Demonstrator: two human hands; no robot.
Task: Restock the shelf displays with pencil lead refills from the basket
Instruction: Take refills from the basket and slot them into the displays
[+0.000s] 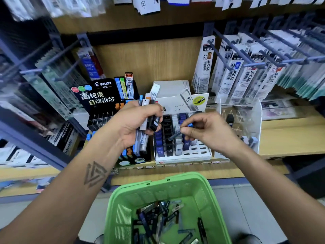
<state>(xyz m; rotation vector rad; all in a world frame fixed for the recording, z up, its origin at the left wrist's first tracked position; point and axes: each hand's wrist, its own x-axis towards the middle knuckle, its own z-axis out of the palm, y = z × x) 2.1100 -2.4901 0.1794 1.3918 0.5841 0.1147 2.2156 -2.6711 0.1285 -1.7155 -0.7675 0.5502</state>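
Your left hand (pixel 139 120) grips a bundle of lead refill tubes (pixel 146 118), fingers curled tight around them, above the shelf's front edge. Your right hand (pixel 205 131) pinches a single blue-capped refill (pixel 181 132) over the white display tray (pixel 182 156). More refills lie loose in the green basket (pixel 123 205) below the shelf.

Green basket (pixel 123 208), near centre: loose lead refill cases (pixel 158 219) piled inside. White display (pixel 182 156), far centre: upright HB 0.5 cases (pixel 169 150) in slots, right slots open.
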